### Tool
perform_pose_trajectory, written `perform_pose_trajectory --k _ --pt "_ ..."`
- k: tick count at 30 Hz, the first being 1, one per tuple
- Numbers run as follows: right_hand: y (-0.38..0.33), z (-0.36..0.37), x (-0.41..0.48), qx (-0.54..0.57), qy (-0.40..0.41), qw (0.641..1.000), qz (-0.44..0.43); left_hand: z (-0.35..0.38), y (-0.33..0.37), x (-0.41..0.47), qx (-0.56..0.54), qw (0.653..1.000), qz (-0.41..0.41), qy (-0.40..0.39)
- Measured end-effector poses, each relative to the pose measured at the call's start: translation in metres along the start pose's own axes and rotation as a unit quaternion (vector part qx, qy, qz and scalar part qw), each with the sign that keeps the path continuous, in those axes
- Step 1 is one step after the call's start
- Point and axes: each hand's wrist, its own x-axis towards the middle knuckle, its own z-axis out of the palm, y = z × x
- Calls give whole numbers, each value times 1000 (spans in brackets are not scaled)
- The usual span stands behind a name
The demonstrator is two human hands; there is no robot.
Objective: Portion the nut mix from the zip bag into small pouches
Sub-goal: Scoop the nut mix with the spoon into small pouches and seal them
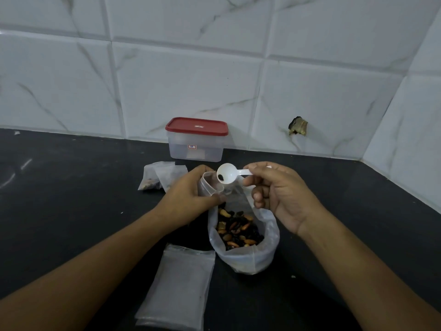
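Observation:
The open zip bag stands on the black counter with a mix of nuts and raisins inside. Just above and behind it, my left hand grips a small clear pouch with its mouth held open. My right hand pinches the handle of a white plastic spoon. The spoon's bowl is tilted over the pouch mouth and has one dark raisin stuck in it.
A stack of flat empty pouches lies at the near left of the zip bag. Two pouches with some mix lie behind my left hand. A clear box with a red lid stands against the tiled wall.

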Motion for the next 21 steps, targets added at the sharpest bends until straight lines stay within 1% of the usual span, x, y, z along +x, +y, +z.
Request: perform_pose_trajectory --k 2,5,7,9,13,18,21 --pt "-3 -4 1 4 -4 1000 6 0 1 0 3 1000 -1 1" --pt "-9 -11 1 -30 -3 1000 5 0 1 0 7 1000 -2 4" --pt "-13 -16 1 -82 -2 997 -3 -1 0 0 10 1000 -3 7" --pt "-14 -20 1 -146 -18 989 -2 -1 0 1 11 1000 -6 6" --pt "-10 -16 -1 -261 -57 964 12 -1 1 0 15 1000 -5 6" --pt "-2 -9 -2 -288 -87 953 25 -1 1 0 12 1000 -2 10" --pt "1 -8 -1 -329 -75 941 21 -1 2 0 18 1000 1 12"
